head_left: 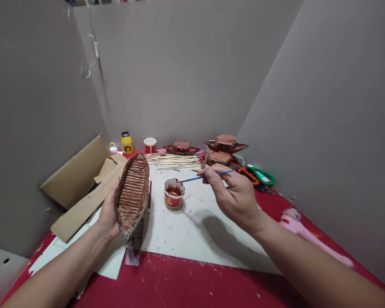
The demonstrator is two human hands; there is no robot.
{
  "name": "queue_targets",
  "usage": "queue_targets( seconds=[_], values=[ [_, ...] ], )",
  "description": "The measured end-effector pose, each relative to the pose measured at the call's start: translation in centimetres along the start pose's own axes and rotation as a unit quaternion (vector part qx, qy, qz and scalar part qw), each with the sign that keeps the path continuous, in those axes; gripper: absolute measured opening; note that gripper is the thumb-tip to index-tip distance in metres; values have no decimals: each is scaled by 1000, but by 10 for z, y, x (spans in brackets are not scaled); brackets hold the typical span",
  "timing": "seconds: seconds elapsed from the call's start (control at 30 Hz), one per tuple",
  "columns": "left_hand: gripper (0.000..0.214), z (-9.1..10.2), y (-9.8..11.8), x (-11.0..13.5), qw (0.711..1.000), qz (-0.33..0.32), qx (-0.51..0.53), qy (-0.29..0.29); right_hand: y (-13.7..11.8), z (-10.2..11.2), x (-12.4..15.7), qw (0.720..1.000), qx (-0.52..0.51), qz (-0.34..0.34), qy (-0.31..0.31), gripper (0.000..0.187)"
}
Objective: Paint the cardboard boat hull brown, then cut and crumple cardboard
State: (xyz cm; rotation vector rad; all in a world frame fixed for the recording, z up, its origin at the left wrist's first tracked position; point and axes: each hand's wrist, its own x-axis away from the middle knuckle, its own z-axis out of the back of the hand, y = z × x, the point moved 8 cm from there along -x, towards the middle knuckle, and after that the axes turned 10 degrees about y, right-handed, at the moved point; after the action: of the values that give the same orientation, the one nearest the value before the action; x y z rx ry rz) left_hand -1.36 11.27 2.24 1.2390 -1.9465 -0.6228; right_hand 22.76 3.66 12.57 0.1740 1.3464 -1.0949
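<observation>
My left hand [108, 216] grips a brown model boat hull [134, 188] from its left side, tilted up so the ribbed inside faces me; most of those fingers are hidden behind it. Between the thumb and fingers of my right hand [235, 194] is a thin blue paintbrush [197, 177]. Its tip is at the rim of a red and white paper cup [174, 201], which has reddish-brown paint inside and smears on its wall. The cup stands upright on white paper [192, 231], to the right of the hull.
Finished-looking model boats [226, 143], thin wooden sticks [173, 159], another paper cup [150, 145] and a yellow bottle [127, 143] line the back. Cardboard pieces [83, 201] lie left. Orange- and green-handled scissors [259, 176] and a pink object [311, 235] lie right. Grey panels enclose the red table.
</observation>
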Motion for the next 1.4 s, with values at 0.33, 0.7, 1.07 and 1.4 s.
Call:
queue_targets(
  seconds=[0.33, 0.7, 1.07, 1.4],
  values=[
    [37, 10, -13, -13, 996, 45, 59, 49, 47, -60, 10, 986, 39, -30, -161, 22],
    [31, 17, -13, -16, 989, 39, 56, 129, 47, -52, 11, 988, 46, -30, -148, 18],
    [34, 19, -20, -18, 989, 56, 61, 122, 41, -48, 17, 987, 27, -25, -156, 17],
    [38, 14, -20, -18, 989, 62, 91, 104, 57, -16, 16, 993, -23, -115, -19, 19]
  ],
)
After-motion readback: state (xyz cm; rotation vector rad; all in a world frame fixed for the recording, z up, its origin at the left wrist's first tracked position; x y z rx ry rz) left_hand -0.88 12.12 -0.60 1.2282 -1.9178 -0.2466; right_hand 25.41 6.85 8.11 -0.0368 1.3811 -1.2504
